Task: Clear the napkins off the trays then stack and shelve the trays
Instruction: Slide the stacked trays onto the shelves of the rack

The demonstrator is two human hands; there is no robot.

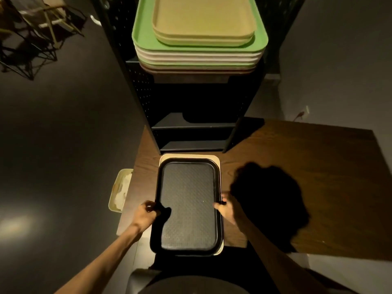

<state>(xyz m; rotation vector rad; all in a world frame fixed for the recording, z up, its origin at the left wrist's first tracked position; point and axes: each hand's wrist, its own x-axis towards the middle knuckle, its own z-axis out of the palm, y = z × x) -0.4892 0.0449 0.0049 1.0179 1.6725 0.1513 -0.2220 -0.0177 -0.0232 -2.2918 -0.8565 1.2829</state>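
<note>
A black tray (187, 205) with a textured inside lies on top of a cream tray (216, 161) on the brown table, just in front of the dark shelf rack. No napkin lies on it. My left hand (146, 214) grips the black tray's left rim. My right hand (226, 207) grips its right rim. On the rack's top shelf sits a tall stack of trays: two tan trays (203, 22) on a green tray (199, 46), with several pale and green ones beneath.
The dark shelf rack (195, 124) stands on the table's far side with lower shelves showing. A cream bin (119, 190) holding white crumpled napkins sits off the table's left edge. The brown table (318, 177) stretches to the right. Folding chairs stand at far left.
</note>
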